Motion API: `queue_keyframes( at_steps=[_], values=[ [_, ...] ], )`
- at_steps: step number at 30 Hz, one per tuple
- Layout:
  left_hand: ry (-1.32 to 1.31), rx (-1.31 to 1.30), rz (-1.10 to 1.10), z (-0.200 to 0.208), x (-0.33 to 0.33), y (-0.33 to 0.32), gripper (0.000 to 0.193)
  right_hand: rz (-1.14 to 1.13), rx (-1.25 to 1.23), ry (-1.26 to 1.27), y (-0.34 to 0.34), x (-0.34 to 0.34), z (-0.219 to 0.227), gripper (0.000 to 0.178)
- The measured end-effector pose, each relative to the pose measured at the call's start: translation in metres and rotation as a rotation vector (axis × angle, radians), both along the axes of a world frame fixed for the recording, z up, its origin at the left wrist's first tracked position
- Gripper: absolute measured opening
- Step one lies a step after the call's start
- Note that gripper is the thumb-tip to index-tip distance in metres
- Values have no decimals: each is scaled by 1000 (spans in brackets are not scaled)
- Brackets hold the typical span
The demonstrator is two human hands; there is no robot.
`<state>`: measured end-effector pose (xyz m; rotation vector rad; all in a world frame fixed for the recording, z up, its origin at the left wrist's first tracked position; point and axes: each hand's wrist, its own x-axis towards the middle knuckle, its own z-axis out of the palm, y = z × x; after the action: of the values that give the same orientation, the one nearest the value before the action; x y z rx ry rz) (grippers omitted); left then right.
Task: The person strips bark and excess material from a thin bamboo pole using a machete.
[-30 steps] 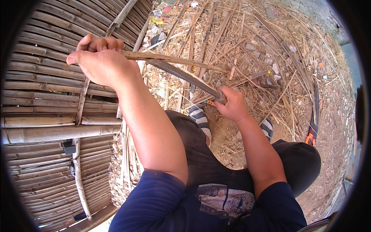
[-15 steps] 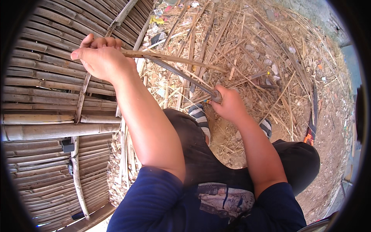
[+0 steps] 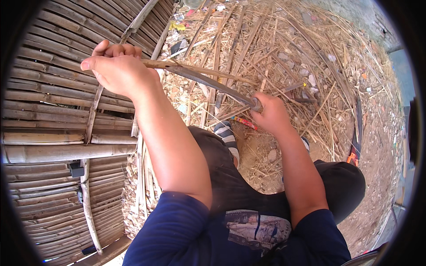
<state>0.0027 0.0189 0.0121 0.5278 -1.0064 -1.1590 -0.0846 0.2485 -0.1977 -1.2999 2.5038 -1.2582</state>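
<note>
My left hand, raised at the left in front of the bamboo wall, is closed around a brown split bamboo strip. The strip points right, above the littered ground. Low and right of it, my right hand grips the handle end of a long dark metal blade that looks like a machete. The blade slants up and left, and its far end meets the strip just beside my left hand. Most of the handle is hidden in my right fist.
A wall of bamboo poles fills the left side. Straw, stones and loose bamboo strips cover the ground ahead. An orange-handled tool lies at the right. A bright red wrapper lies near my striped shoe.
My right hand has shifted slightly right, and more of the blade's flat side shows. The red wrapper has come into fuller view. My left hand and the strip have barely moved.
</note>
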Motion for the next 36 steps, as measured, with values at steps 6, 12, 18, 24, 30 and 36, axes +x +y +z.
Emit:
queue_keyframes(
  at_steps=[6,12,18,24,30,36],
  values=[
    [80,-9,-26,0,-4,-3,62,227,127,-591,0,2,1,38],
    [136,-24,-85,-2,-4,-3,65,305,132,-798,16,-10,30,37],
    [144,-85,-112,-2,-5,0,70,233,-7,-756,20,10,118,23],
    [181,-118,-115,-7,-9,0,102,188,4,-576,13,35,148,41],
    [265,-194,-87,-8,-16,5,110,216,38,-512,5,41,138,45],
    [279,-270,-192,-8,-19,4,105,134,91,-459,4,39,136,38]
  ],
)
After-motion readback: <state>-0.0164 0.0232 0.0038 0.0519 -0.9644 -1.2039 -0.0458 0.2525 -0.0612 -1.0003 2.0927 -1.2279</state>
